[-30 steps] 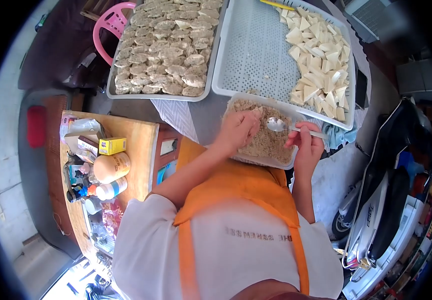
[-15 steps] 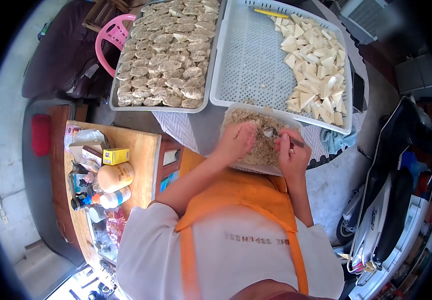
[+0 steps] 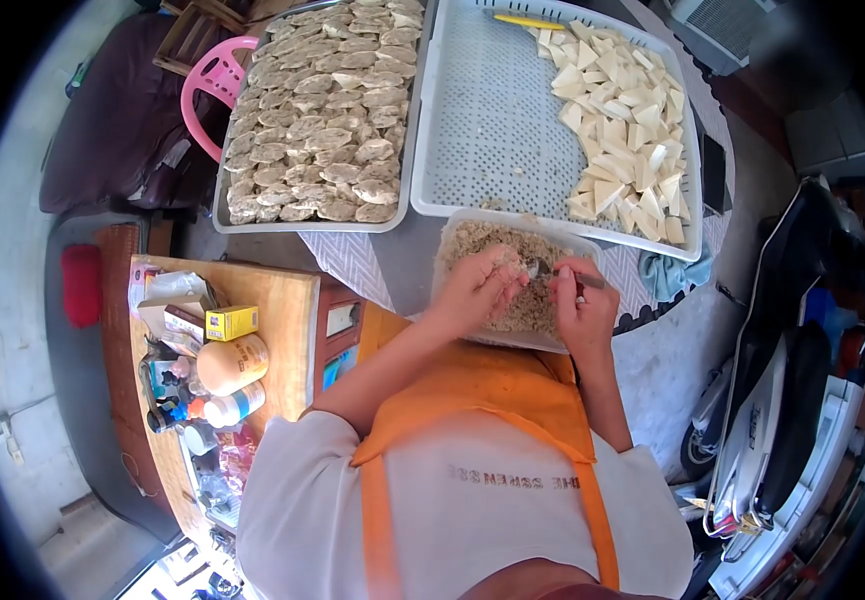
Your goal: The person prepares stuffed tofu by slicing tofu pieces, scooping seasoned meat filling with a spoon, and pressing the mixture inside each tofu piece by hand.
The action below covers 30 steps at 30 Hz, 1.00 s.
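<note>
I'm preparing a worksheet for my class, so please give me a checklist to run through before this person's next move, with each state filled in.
1. Spoon in the right hand: ok.
2. Crumbly mixture within reach: ok, its container is beneath both hands.
3. Pale wedges available: ok, many in the perforated tray.
4. Bare space on the tray of coated pieces: not ok, the visible part looks covered.
5. Left hand contents: cannot tell, fingers hide them.

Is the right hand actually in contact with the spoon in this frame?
Touching. The head view shows it: the fingers of the right hand close around the spoon, its handle end sticking out past them.
</note>
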### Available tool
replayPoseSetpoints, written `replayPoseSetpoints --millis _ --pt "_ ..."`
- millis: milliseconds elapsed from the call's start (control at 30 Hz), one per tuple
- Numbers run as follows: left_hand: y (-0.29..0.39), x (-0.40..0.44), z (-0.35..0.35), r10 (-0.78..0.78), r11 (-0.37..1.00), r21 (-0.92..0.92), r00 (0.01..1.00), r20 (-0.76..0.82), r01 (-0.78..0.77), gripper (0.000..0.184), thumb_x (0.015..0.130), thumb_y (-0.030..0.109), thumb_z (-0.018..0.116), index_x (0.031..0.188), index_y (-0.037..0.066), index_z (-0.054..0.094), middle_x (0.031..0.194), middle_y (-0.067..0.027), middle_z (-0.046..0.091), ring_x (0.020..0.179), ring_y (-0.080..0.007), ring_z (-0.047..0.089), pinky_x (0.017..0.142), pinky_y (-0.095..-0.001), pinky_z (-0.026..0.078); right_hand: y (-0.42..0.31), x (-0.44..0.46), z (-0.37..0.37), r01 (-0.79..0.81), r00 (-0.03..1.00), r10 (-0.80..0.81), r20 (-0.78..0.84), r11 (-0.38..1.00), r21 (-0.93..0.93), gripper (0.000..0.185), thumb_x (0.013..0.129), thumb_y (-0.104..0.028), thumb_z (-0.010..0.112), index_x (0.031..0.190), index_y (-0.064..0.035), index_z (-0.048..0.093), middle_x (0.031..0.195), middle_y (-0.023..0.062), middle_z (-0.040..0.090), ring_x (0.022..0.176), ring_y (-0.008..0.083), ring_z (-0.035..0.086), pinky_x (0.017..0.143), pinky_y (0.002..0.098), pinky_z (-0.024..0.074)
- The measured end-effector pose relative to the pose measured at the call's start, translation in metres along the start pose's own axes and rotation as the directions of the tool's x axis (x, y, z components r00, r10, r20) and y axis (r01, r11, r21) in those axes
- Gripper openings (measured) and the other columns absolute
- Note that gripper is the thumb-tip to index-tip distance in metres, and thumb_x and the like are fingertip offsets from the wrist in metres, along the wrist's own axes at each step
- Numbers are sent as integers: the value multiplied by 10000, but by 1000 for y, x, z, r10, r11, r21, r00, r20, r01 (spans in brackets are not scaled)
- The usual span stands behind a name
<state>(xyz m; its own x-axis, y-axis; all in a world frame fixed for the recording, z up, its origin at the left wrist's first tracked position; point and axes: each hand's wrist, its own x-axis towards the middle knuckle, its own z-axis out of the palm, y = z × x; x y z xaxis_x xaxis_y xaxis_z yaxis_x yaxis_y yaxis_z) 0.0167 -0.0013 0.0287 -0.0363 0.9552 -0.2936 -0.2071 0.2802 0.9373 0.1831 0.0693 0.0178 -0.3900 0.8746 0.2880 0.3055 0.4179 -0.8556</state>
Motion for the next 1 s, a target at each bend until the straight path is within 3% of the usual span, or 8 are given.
replayPoseSetpoints --millis 333,433,567,767,833,867,933,1000 --pt "5 -1 3 92 990 117 992 -91 -81 401 963 306 392 708 43 555 601 -10 492 540 -109 457 511 -270 392 -5 0 -1 -56 998 56 22 998 4 60 873 -40 548 877 -19 604 684 116 629 571 201 638 528 296 488" --pt "-19 3 -2 277 915 324 958 -74 -239 349 947 236 406 688 48 545 599 -36 497 554 -132 467 526 -290 404 1 -4 -5 -50 996 62 70 985 -164 83 868 -72 548 866 -24 616 709 139 637 601 256 642 562 331 501" --pt "-14 3 -7 370 724 630 929 -8 -283 390 963 189 363 606 60 455 577 -9 464 534 -117 427 494 -278 363 7 -4 -5 58 998 -53 47 992 -115 125 894 -87 544 853 -4 629 618 64 621 525 127 606 500 263 484" --pt "0 -1 -6 323 850 446 946 -21 -281 455 979 234 351 561 82 446 463 2 434 417 -102 415 409 -245 321 -4 -2 -6 87 996 -88 -7 994 -70 112 893 -76 543 855 -6 622 608 56 619 504 114 603 477 244 474" --pt "-3 0 -4 391 826 461 919 -54 -324 481 983 243 348 537 84 435 435 0 421 396 -101 412 385 -240 321 -11 -3 -6 -23 1000 23 -16 1000 -11 113 865 -89 571 828 -9 641 659 120 629 549 239 625 515 311 493" --pt "-12 4 -8 446 778 511 894 -39 -366 469 984 248 348 559 78 450 449 -6 435 394 -102 412 381 -237 328 -13 -4 -7 -84 996 84 -15 996 18 115 851 -96 584 814 -11 651 685 152 634 571 301 635 534 345 502" --pt "-37 18 -22 541 648 624 840 26 -437 431 987 262 350 640 58 503 504 -22 483 396 -101 413 377 -230 345 3 -6 -6 76 997 -76 -2 995 -70 123 904 -87 538 870 -3 620 607 67 619 511 112 607 484 242 476" --pt "-36 14 -20 458 779 482 889 1 -402 333 991 274 351 875 27 542 642 -43 555 423 -100 426 386 -223 372 0 -7 -9 20 1000 -20 -1 999 -36 138 908 -83 532 855 1 629 618 72 628 534 120 623 494 252 484"
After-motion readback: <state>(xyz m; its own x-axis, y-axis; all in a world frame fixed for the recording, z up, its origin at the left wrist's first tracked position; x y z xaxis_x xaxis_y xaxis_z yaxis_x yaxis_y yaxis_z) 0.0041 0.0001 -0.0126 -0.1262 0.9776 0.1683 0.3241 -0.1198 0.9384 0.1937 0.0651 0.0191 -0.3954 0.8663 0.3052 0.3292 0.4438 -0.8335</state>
